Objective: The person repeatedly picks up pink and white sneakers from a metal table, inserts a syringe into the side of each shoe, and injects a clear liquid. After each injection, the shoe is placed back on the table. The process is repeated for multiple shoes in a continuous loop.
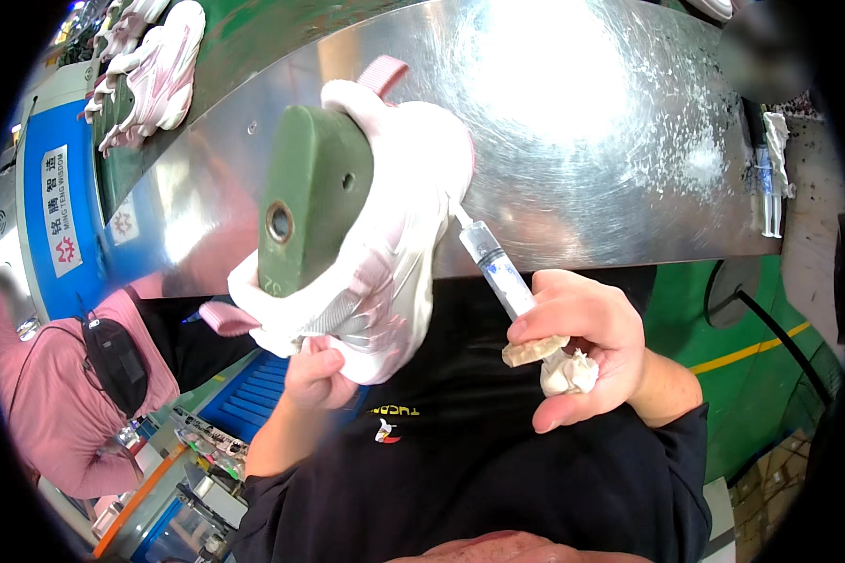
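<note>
A white and pink sneaker [399, 235] is tilted up in front of me, with a dark green shoe last [312, 197] filling its opening. My left hand [313, 377] is closed on the shoe's lower end, thumb over the white edge. In my right hand [596, 328] is a clear plastic syringe [494, 263], its tip touching or very near the seam between upper and sole. A crumpled white wad [569, 372] and a tan, rough-edged piece [535, 351] are also within the right fingers, around the plunger end.
A shiny metal worktop [554, 178] spreads beyond the shoe, with white scraps [704, 159] scattered at its right. Another syringe [770, 202] lies at its right end. More pink and white sneakers [164, 70] stand far left. A person in pink [75, 394] is at the left.
</note>
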Available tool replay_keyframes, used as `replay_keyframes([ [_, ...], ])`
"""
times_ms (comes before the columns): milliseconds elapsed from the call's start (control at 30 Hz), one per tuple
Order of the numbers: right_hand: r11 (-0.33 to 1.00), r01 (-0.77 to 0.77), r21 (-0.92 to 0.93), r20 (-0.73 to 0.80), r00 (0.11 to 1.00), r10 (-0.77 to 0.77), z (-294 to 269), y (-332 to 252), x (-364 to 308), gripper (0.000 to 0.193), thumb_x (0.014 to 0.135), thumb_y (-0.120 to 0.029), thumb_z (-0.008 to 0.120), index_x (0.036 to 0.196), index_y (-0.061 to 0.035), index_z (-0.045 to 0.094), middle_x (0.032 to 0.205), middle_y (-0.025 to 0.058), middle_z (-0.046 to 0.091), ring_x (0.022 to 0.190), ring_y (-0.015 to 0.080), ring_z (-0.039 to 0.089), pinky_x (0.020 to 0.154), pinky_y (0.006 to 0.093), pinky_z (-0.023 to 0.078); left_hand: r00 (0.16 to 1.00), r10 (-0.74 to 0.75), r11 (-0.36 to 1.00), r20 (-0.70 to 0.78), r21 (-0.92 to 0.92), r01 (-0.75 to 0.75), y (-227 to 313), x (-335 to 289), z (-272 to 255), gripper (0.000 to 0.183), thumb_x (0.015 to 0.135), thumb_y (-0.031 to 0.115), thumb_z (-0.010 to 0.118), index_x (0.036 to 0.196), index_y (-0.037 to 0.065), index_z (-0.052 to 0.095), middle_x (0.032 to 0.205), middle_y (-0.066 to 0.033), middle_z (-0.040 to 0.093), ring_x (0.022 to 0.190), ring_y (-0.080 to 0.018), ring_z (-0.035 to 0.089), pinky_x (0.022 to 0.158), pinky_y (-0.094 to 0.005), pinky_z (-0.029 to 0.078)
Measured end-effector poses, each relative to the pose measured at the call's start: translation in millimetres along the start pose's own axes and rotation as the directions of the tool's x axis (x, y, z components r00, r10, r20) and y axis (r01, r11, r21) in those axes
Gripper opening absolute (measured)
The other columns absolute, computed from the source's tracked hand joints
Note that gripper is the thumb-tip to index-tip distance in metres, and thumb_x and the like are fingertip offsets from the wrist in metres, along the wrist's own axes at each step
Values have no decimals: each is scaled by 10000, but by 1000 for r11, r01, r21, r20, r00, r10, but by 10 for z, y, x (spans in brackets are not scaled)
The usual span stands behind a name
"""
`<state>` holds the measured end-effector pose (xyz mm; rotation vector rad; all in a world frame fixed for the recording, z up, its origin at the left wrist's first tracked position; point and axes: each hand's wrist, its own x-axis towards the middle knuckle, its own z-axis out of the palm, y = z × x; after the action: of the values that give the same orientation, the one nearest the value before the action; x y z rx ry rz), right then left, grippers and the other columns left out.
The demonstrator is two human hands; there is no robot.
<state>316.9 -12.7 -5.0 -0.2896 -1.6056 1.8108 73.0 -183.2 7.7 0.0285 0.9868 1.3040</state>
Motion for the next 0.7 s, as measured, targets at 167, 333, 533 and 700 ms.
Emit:
replay_keyframes([
  [167, 1000, 11, 9, 40, 999, -12, 50, -150, 81, 530, 602, -266, 850, 1015, -14, 635, 870, 65, 674, 619, 201, 550, 553, 292, 390, 997, -77, 994, 33, -80, 79, -149, 70, 147, 807, 718, 113, 707, 1391, 23, 271, 1259, -157, 500, 1159, -310, 509, 1021, -468, 385],
  [333, 996, -86, 7, 141, 986, 84, 43, -321, 116, 517, 609, -282, 848, 998, -9, 645, 853, 56, 674, 593, 200, 524, 534, 281, 372, 974, -219, 974, 59, -39, 221, -191, 132, 209, 820, 634, 131, 656, 1371, 31, 312, 1252, -153, 505, 1165, -303, 500, 1009, -434, 390],
  [533, 976, -210, 52, 212, 958, 194, -16, -615, 96, 564, 607, -330, 852, 998, 18, 641, 854, 72, 688, 581, 168, 564, 506, 278, 333, 919, -284, 930, 275, -155, 334, -304, 318, 247, 755, 652, 104, 656, 1346, 49, 366, 1287, -127, 484, 1194, -285, 471, 1003, -413, 379],
  [700, 952, -307, 5, 191, 935, 300, -28, -890, -16, 615, 563, -454, 861, 969, -36, 667, 759, 74, 675, 532, 134, 459, 505, 269, 287, 819, -276, 867, 502, -237, 437, -397, 425, 266, 599, 803, 36, 617, 1351, 56, 375, 1320, -105, 470, 1226, -270, 453, 989, -420, 396],
])
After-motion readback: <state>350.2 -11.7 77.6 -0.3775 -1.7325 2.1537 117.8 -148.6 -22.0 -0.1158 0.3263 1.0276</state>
